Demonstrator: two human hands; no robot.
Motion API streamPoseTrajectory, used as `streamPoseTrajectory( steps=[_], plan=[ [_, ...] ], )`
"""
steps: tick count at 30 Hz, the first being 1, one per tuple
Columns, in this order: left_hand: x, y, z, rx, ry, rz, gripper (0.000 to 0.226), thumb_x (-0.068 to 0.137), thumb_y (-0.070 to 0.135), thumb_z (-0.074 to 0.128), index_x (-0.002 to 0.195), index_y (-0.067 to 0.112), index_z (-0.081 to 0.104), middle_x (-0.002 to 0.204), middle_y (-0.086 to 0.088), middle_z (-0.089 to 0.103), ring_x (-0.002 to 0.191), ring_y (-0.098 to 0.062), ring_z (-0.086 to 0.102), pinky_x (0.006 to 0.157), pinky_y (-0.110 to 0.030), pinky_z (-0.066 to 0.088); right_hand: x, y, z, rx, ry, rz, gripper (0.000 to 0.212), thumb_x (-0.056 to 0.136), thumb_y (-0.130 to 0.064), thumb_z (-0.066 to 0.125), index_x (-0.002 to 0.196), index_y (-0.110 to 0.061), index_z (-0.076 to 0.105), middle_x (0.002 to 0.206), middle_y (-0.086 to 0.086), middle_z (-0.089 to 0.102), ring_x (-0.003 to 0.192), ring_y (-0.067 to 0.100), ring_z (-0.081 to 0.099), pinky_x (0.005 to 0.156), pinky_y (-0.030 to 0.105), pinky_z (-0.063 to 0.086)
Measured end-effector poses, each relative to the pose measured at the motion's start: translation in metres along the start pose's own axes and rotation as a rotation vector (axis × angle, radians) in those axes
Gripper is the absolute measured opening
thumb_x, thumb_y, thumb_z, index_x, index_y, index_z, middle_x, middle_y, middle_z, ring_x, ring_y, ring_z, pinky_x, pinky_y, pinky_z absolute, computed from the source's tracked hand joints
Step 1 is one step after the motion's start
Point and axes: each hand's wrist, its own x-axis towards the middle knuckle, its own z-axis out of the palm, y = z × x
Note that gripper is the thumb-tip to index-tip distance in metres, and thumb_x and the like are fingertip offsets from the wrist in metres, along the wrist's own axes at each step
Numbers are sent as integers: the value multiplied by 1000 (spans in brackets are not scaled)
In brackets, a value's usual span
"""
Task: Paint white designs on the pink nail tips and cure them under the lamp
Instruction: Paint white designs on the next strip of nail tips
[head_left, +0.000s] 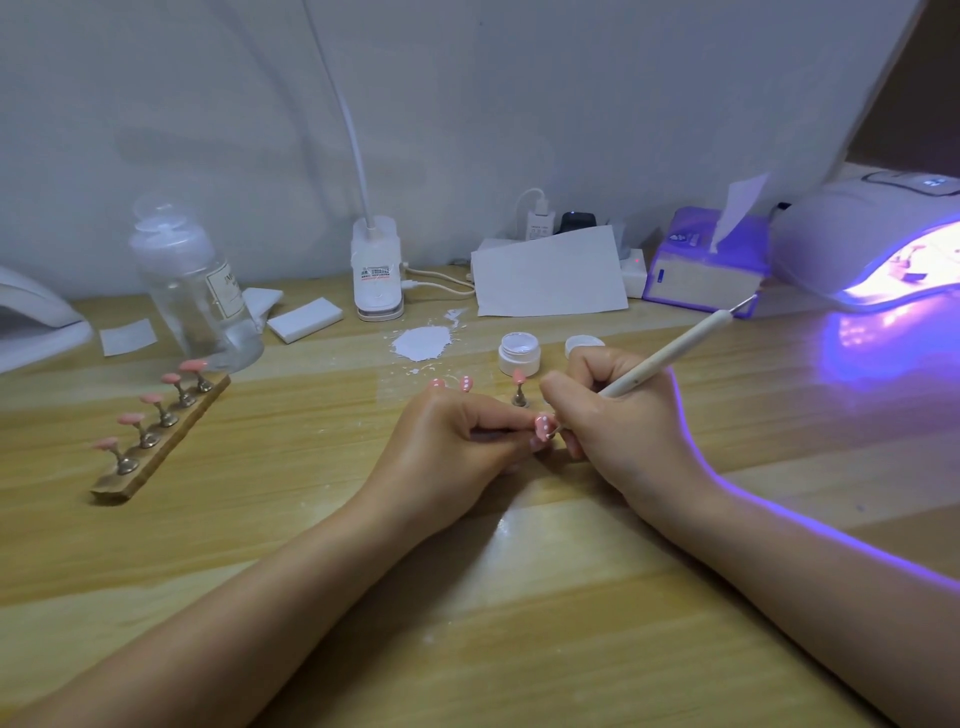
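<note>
**Dotting white on a held pink tip**

The nail tip (543, 427) sits between the two hands, low over the counter (311, 545), on a small stand that the left hand (457, 441) pinches with curled fingers (498, 434). White dots already show on its pink face. It is likely very light, thin and springy, and its wet paint would smear at a touch, so the stand below it, not the tip, looks the safe place to hold.

The right hand (618, 415) grips the dotting tool (670, 353) like a pen, fingers clenched round the lower shaft, its fine point touching or just beside the tip. The tool looks stiff and light; a grip near the point probably gives the steadiest dots.

Five plain pink tips stand on the rack (161, 441) to the left. One more on its own stand (519, 387) is near the open jar (519, 353). The lamp (878, 244) glows violet at far right, well apart.
</note>
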Motion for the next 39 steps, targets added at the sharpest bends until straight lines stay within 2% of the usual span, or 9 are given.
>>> streamPoseTrajectory(
  steps=[12,15,18,21,24,27,31,34,39],
  plan=[
    [-1,0,0,16,4,-14,10,78,11,69,82,17,76,45,17,59,54,7,44,64,11,26,-1,-2,0,-4,-7,6,41,71,7,53,39,-10,33,29,-7,35,28,3,35,36,11,30],
    [-1,3,0,-15,-13,-33,11,78,10,69,86,14,75,61,11,69,52,11,45,65,8,30,-2,-6,1,105,23,41,42,77,8,53,44,-8,33,30,-8,34,26,0,35,33,8,28],
    [-2,4,-1,-93,-11,-89,12,77,12,70,86,18,75,74,9,72,61,7,53,68,-9,46,0,-8,0,188,107,69,47,87,-9,57,42,-5,43,31,-9,34,27,0,37,35,9,35],
    [-3,4,-2,-150,-10,-154,12,77,15,70,89,17,75,79,0,74,75,-10,62,72,-28,54,4,-8,-3,248,164,125,55,91,-22,52,35,-19,49,33,-9,37,31,1,39,46,25,55],
    [-3,5,-3,-209,4,-193,9,78,16,68,84,16,75,78,0,74,83,-16,66,66,-21,56,4,-7,-5,209,96,92,29,91,-16,51,62,-16,51,34,-9,39,32,2,35,58,35,56],
    [-3,7,-3,-267,20,-211,7,78,17,68,78,18,75,76,1,73,84,-11,67,60,-14,52,2,-4,-8,191,-15,27,18,85,-2,57,80,-15,45,38,-5,47,38,4,46,59,23,55],
    [-4,9,-4,-311,16,-222,10,79,14,67,84,18,74,76,1,74,79,-3,67,59,-12,50,0,-2,-10,222,-128,21,30,70,11,61,61,-11,43,54,6,54,56,14,57,60,17,50],
    [-4,9,-4,-293,14,-215,11,79,12,67,82,20,75,76,2,74,79,-5,66,62,-13,51,0,-1,-8,220,-100,16,38,74,13,60,53,-10,38,47,1,49,45,4,48,53,10,43],
    [-4,9,-4,-302,-4,-219,15,79,9,67,82,22,74,76,2,73,79,-5,68,61,-12,51,2,4,-9,235,-63,32,43,76,14,57,50,-15,37,43,-4,45,43,8,45,49,18,40]
  ],
)
